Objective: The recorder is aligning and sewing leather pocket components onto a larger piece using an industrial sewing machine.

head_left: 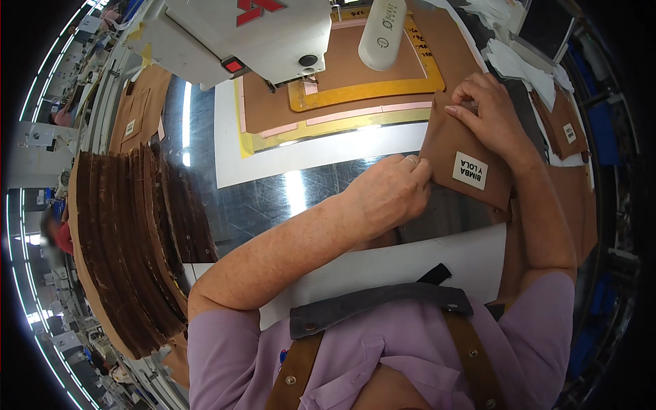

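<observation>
Between my two hands is a brown fabric panel (444, 147) with a white printed label sewn or stuck on it, tilted above the right side of the metal table (273, 188). My left hand (393, 188) is closed, its fingertips pinching the panel's left edge. Higher up, the thumb and fingers of my right hand (488, 113) grip its top edge near the corner. Just to the left, a yellow template frame (362, 94) lies over more brown fabric (266, 113) on a white sheet with yellow and pink strips.
A white sewing machine head (253, 37) with a red switch overhangs the template, beside a white rounded device (383, 34). On the left stands a thick stack of dark brown pieces (130, 239). Labelled brown pieces (564, 126) lie at right, below a screen (544, 27).
</observation>
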`<state>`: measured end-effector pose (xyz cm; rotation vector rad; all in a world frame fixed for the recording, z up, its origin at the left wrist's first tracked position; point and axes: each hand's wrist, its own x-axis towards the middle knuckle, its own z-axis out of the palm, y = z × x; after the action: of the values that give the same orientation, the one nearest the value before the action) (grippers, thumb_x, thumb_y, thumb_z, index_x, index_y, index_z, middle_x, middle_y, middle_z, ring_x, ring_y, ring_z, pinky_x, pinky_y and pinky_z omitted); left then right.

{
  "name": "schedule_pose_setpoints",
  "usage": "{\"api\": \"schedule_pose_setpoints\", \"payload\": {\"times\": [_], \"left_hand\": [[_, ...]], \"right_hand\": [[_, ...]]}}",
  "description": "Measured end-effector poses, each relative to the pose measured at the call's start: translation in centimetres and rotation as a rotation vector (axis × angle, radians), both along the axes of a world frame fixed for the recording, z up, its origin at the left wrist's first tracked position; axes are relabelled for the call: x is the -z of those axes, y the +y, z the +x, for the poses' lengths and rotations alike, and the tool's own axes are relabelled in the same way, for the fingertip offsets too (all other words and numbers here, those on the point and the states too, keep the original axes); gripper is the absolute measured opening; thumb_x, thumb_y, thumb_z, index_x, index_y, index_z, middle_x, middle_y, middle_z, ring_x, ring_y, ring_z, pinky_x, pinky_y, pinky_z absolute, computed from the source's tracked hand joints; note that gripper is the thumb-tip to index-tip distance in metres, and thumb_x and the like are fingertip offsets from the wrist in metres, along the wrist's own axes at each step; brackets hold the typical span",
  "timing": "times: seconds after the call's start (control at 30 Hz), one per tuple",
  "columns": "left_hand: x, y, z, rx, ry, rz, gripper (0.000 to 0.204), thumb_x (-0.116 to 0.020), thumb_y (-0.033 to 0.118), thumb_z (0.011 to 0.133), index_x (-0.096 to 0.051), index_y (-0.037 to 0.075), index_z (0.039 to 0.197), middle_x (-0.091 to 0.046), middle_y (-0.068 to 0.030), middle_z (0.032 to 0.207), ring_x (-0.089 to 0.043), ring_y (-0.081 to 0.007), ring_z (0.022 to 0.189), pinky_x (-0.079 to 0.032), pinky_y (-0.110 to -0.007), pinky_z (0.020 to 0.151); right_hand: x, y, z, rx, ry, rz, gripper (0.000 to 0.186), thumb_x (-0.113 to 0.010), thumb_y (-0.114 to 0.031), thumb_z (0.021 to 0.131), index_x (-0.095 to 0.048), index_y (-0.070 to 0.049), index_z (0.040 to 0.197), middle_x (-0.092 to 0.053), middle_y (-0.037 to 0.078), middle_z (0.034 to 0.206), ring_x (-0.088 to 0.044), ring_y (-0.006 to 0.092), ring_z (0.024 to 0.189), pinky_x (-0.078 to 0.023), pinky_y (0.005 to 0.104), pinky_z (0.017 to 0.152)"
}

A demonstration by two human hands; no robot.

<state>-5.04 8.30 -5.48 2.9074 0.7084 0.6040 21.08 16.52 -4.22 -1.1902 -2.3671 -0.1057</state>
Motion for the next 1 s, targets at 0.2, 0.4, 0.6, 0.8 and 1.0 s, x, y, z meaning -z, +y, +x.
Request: {"api": "schedule_pose_setpoints", "payload": {"times": [0.2,0.4,0.6,0.8,1.0], "left_hand": [[-1.0,0.0,-1.0,0.004,-0.008,0.211,0.016,-0.069,0.008,0.077,-0.068,0.000,0.090,-0.063,-0.0111,0.103,-0.063,-0.0176,0.077,-0.050,-0.033,0.065],[-2.6,0.0,-3.0,0.016,-0.119,0.284,0.026,-0.068,0.006,0.075,-0.070,-0.003,0.099,-0.066,-0.0147,0.109,-0.066,-0.0185,0.078,-0.053,-0.032,0.066],[-2.4,3.5,-6.1,-0.218,0.039,0.369,0.020,-0.068,0.005,0.079,-0.069,-0.002,0.098,-0.068,-0.0163,0.109,-0.067,-0.0211,0.077,-0.056,-0.032,0.068],[-0.3,7.2,-9.7,-0.357,0.027,0.425,0.019,-0.070,0.004,0.080,-0.072,0.000,0.099,-0.073,-0.0117,0.107,-0.070,-0.0201,0.075,-0.056,-0.031,0.065],[0.8,8.3,-9.6,-0.422,-0.046,0.457,0.018,-0.072,0.005,0.081,-0.075,0.004,0.098,-0.075,-0.0075,0.104,-0.069,-0.0181,0.071,-0.053,-0.030,0.062]], "right_hand": [[-2.2,0.4,-1.8,0.111,0.395,-0.731,0.018,-0.069,-0.019,0.096,-0.059,-0.004,0.090,-0.058,0.001,0.081,-0.055,0.0093,0.071,-0.044,0.0282,0.066],[-4.8,2.1,-4.1,-0.070,0.546,-0.773,0.017,-0.068,-0.019,0.098,-0.062,-0.003,0.096,-0.061,-0.002,0.077,-0.056,0.0039,0.073,-0.045,0.0236,0.066],[-2.9,10.7,-9.7,-0.172,0.288,-0.549,0.017,-0.068,-0.020,0.096,-0.069,-0.002,0.097,-0.070,0.002,0.092,-0.065,0.0084,0.084,-0.053,0.0283,0.076],[-2.0,14.5,-16.0,-0.149,0.254,-0.505,0.021,-0.068,-0.023,0.095,-0.072,-0.003,0.099,-0.073,0.005,0.097,-0.068,0.0138,0.089,-0.055,0.0329,0.080],[-1.8,15.9,-16.4,-0.165,0.280,-0.521,0.022,-0.068,-0.024,0.095,-0.071,-0.003,0.102,-0.072,0.007,0.100,-0.068,0.0158,0.091,-0.055,0.0337,0.082]]}}
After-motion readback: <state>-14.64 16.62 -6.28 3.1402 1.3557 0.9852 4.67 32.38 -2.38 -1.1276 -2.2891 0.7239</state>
